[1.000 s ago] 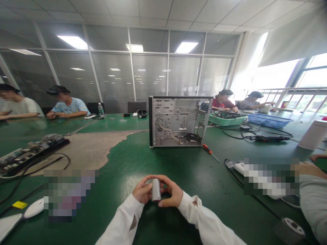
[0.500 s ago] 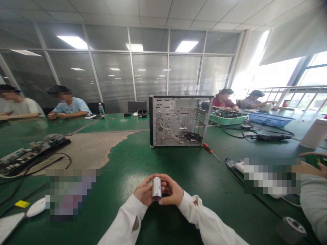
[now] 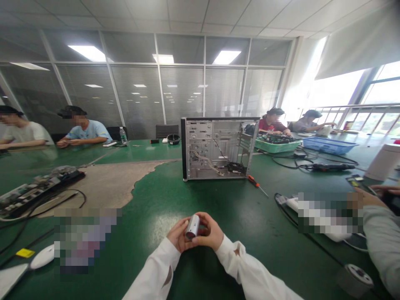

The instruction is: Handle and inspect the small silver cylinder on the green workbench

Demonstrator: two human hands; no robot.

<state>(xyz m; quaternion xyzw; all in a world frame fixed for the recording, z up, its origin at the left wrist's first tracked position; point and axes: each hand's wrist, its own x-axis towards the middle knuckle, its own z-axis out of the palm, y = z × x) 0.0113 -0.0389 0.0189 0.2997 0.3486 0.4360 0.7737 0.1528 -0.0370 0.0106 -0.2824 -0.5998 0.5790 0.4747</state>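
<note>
Between my two hands is a short silver metal cylinder (image 3: 193,225), tilted, with a dark reddish end facing me. My left hand (image 3: 177,236) is closed around its left side and underside. The fingers of my right hand (image 3: 212,232) curl round its right side, the thumb near the lower end. What the cylinder is, I cannot make out. Beyond my hands an open computer case (image 3: 218,148) stands upright on the green table (image 3: 156,200), with cables and a black fan inside. A screwdriver (image 3: 256,184) with an orange and black handle lies by its right corner.
At left lie a circuit-board assembly (image 3: 40,187) and cables. To the right are a white power strip (image 3: 325,221), a green basket (image 3: 278,144) of parts and a blue basket (image 3: 328,144). A co-worker's sleeve (image 3: 381,237) reaches in at right; several people sit around the table.
The cylinder has tilted, its upper end now leaning right, and my fingers have shifted around it. At right, the co-worker's hands have moved and now hold a small object.
</note>
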